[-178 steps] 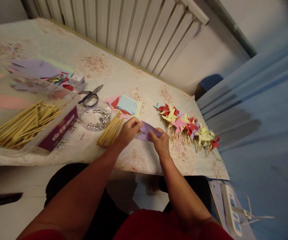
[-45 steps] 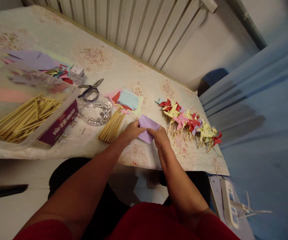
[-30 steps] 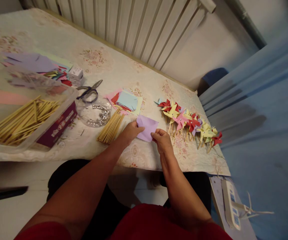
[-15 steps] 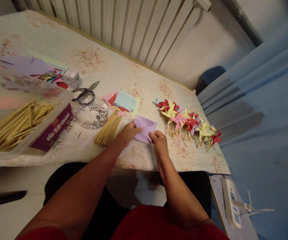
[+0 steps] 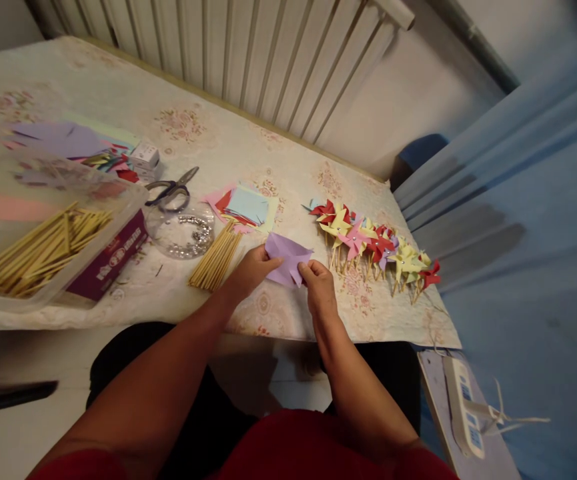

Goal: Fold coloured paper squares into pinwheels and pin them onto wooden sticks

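Purple paper [image 5: 291,257]: held between both hands, above the near side of the flowered tablecloth [image 5: 288,327]
Left hand [image 5: 255,270]: grasping the paper's left edge, thumb on top, fingers curled under
Right hand [image 5: 321,283]: thumb and forefinger pinching the lower right corner
Thin sticks [image 5: 215,257]: bundle lying just beside the left hand
Clear box [image 5: 111,263]: at the left, more sticks inside
Round dish [image 5: 165,230]: between box and bundle, shiny small pieces in it
Paper stack [image 5: 249,203]: behind the bundle, light blue uppermost
Pinwheels [image 5: 355,237]: clustered in a row right of the right hand
Scissors [image 5: 171,193]: behind the dish
Radiator [image 5: 248,60]: beyond the table's far edge
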`<state>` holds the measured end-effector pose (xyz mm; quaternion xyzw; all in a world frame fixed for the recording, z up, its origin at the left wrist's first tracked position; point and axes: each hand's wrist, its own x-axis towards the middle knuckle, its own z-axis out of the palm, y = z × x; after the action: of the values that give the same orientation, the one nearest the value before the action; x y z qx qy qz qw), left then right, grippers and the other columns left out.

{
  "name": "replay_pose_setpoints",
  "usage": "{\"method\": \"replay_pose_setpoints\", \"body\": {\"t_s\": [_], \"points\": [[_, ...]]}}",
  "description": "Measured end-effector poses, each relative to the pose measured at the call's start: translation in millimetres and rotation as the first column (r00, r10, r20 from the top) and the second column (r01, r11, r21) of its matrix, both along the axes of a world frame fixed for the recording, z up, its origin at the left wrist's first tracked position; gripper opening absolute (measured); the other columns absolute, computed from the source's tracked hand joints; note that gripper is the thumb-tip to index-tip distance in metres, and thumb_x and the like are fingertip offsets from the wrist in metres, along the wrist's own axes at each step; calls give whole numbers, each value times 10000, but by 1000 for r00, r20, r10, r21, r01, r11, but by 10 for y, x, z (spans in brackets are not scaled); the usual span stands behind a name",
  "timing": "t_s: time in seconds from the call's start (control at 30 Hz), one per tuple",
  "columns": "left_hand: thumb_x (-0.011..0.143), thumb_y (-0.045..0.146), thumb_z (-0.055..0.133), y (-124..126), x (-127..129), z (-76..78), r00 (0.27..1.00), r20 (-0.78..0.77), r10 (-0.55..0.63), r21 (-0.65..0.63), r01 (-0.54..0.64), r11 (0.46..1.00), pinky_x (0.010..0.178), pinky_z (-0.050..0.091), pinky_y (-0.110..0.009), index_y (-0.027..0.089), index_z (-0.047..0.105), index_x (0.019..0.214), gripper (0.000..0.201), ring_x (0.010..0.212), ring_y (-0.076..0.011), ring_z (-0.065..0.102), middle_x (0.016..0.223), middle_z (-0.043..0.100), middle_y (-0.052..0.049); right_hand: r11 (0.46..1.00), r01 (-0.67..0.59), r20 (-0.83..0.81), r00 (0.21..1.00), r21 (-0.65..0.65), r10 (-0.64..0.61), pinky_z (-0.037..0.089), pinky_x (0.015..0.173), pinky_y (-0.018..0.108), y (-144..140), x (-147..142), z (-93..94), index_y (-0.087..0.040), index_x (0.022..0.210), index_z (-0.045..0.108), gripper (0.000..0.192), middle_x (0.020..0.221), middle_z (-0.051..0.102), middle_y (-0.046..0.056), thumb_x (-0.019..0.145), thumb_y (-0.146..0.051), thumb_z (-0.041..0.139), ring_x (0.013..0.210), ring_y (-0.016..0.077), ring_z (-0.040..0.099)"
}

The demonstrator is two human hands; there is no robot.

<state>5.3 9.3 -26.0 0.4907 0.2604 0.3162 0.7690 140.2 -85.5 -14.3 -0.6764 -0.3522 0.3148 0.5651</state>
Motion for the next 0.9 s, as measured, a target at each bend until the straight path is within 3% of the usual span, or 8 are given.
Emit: {"method": "replay_pose_setpoints", "body": {"t_s": [0.27, 0.37, 0.47, 0.57, 0.63, 0.73, 0.83, 0.9], "points": [[727, 390, 722, -551, -74, 211, 996, -17, 86, 144, -83, 986, 819, 505, -337, 140, 675, 1040, 402, 857, -201, 651, 949, 728, -55, 993, -36, -65, 997, 115, 44, 373, 570, 245, -307, 59, 320, -200, 698, 629, 143, 617, 570, -48, 686, -318, 710, 575, 117, 475], [753, 393, 702, -769, -70, 336, 985, -65, 162, 277, -138, 951, 800, 500, -316, 150, 677, 1013, 356, 837, -190, 643, 922, 722, -46, 985, -42, -77, 995, 166, 56, 394, 585, 246, -474, 102, 439, -204, 701, 638, 130, 622, 584, -47, 669, -288, 731, 584, 118, 498], [796, 365, 662, -981, -89, 492, 952, -130, 277, 513, -174, 841, 746, 487, -276, 160, 678, 906, 233, 766, -163, 623, 832, 702, -25, 974, -67, -95, 991, 218, 89, 423, 600, 247, -642, 163, 566, -209, 697, 642, 134, 625, 604, -46, 639, -249, 755, 591, 122, 527], [847, 302, 609, -1182, -97, 650, 911, -124, 393, 729, -185, 659, 710, 472, -256, 168, 668, 858, 147, 733, -146, 614, 788, 687, -22, 948, -133, -76, 984, 290, 161, 473, 665, 264, -798, 222, 674, -213, 705, 656, 126, 690, 655, -24, 643, -226, 766, 661, 139, 592], [865, 250, 583, -1300, -86, 731, 900, -70, 430, 818, -195, 541, 721, 478, -255, 175, 668, 881, 114, 759, -147, 631, 817, 697, -33, 918, -182, -55, 975, 351, 215, 504, 749, 294, -891, 252, 727, -217, 713, 658, 116, 768, 692, 0, 671, -235, 764, 752, 161, 640], [870, 178, 555, -1441, -54, 801, 902, 18, 431, 890, -212, 405, 770, 499, -271, 183, 664, 895, 112, 826, -158, 658, 864, 710, -54, 877, -211, -40, 967, 432, 253, 521, 831, 335, -1011, 293, 782, -223, 709, 645, 121, 828, 710, 20, 697, -257, 761, 855, 189, 674], [868, 148, 542, -1549, -20, 840, 909, 66, 412, 926, -210, 315, 799, 508, -285, 190, 666, 901, 135, 863, -166, 668, 876, 716, -61, 854, -226, -15, 965, 468, 263, 528, 835, 342, -1112, 340, 819, -225, 696, 636, 137, 828, 708, 21, 696, -263, 767, 875, 196, 679], [868, 151, 543, -1618, 5, 871, 914, 67, 400, 928, -205, 311, 791, 506, -282, 191, 669, 896, 134, 856, -164, 668, 872, 719, -59, 854, -227, -6, 966, 467, 260, 531, 831, 344, -1164, 370, 831, -224, 699, 634, 132, 832, 708, 23, 708, -271, 757, 868, 195, 678]]}}
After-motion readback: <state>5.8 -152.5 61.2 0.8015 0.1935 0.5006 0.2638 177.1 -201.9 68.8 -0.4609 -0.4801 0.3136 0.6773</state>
